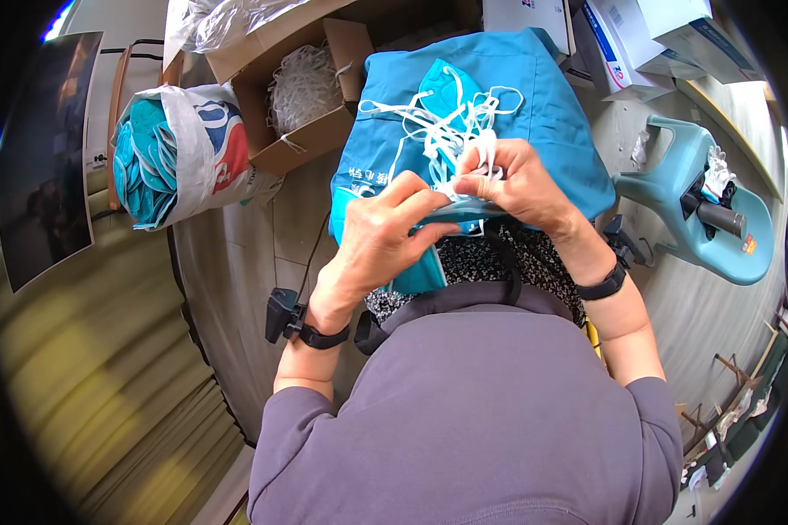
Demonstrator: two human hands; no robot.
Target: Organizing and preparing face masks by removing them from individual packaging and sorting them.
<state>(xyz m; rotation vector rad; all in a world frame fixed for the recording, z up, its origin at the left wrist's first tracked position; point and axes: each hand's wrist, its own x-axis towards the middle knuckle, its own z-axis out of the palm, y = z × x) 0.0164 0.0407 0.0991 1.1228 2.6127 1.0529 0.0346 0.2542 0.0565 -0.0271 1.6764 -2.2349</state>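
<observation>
My left hand (381, 229) is closed in a pinch on the edge of a teal face mask (418, 274) over my lap. Beside it, my right hand (524, 185) pinches white elastic straps between thumb and fingers. The two fingertips nearly meet, and the exact spot they grip is partly hidden. Just beyond them, a tangle of white straps (446, 131) lies across a teal cup-shaped mask (451, 86). All of this rests on a blue cloth (530, 83) spread over my lap.
To the left stands a white bag (194, 166) full of teal mask pieces (146, 166). A cardboard box (276, 144) behind it holds a heap of white elastic straps (306, 92). At right is a blue-green plastic stool (674, 171) with items on it; white boxes (613, 52) stand behind.
</observation>
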